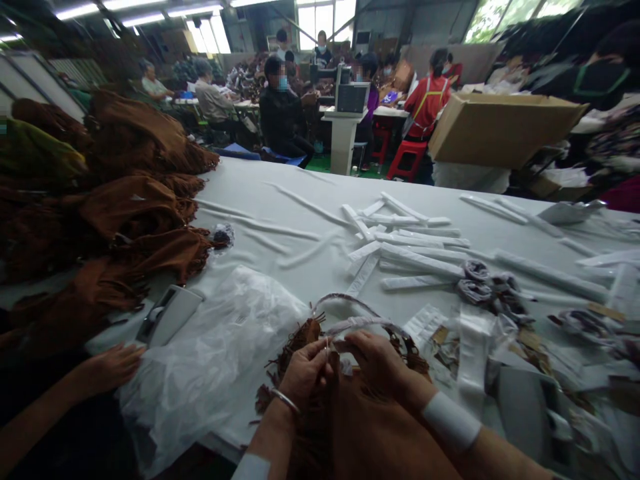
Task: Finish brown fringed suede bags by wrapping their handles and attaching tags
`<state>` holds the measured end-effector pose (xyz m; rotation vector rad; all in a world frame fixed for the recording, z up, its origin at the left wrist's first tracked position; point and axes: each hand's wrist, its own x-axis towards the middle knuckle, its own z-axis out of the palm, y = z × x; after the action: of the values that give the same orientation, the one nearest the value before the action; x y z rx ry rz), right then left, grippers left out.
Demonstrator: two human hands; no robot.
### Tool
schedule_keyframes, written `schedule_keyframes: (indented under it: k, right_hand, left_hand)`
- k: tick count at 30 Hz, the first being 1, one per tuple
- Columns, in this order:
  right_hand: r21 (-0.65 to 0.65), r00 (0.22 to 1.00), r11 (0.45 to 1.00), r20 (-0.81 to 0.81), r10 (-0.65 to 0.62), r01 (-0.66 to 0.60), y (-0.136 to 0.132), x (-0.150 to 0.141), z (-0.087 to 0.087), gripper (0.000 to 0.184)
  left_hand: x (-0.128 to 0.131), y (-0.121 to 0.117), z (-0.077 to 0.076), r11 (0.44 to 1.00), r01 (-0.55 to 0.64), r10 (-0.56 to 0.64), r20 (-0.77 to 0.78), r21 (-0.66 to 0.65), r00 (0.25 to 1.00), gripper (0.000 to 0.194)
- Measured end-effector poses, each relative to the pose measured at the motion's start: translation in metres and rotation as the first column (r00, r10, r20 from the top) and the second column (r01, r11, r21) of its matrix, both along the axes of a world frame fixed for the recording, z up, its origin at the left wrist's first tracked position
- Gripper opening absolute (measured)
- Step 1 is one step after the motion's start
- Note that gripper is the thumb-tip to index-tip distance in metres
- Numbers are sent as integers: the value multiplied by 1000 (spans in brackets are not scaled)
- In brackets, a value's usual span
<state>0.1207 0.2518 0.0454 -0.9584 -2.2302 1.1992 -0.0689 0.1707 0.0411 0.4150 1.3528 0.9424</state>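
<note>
A brown fringed bag (385,427) lies at the near edge of the table, directly below my hands. Its looped handle (357,323) is wrapped in a pale, shiny covering. My left hand (304,372), with a bangle at the wrist, pinches the left end of the handle between thumb and fingers; a thin whitish bit shows at the fingertips. Close beside it, my right hand (376,360) is closed with its fingertips at the same handle end. The exact grip under the right fingers is partly hidden. Pale bands wrap both my forearms.
Crumpled clear plastic bags (230,340) lie left, near another person's hand (107,367) and a grey dispenser (173,310). Brown fringed bags (140,207) pile up far left. White wrapped strips (420,257) spread ahead; another grey dispenser (525,403) sits right. People work beyond a cardboard box (500,130).
</note>
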Motion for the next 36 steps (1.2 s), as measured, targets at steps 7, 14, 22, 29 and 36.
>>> schedule_keyframes:
  k: [7, 14, 22, 29, 36]
  right_hand:
    - [208, 986, 969, 131, 104, -130, 0, -26, -3, 13]
    - [341, 973, 924, 209, 102, -170, 5, -47, 2, 15]
    - [276, 965, 926, -110, -237, 259, 3, -30, -31, 23]
    - [389, 969, 917, 247, -13, -87, 11, 26, -27, 46]
    - [208, 784, 968, 621, -18, -142, 63, 28, -61, 23]
  left_hand:
    - [5, 3, 16, 942, 167, -103, -222, 291, 970, 53]
    - [-6, 8, 17, 879, 404, -59, -782, 254, 620, 13]
    - [-17, 1, -13, 946, -283, 313, -216, 157, 925, 24]
    - [-48, -21, -14, 698, -716, 707, 185, -26, 683, 44]
    - [-57, -11, -3, 692, -719, 722, 52, -69, 690, 28]
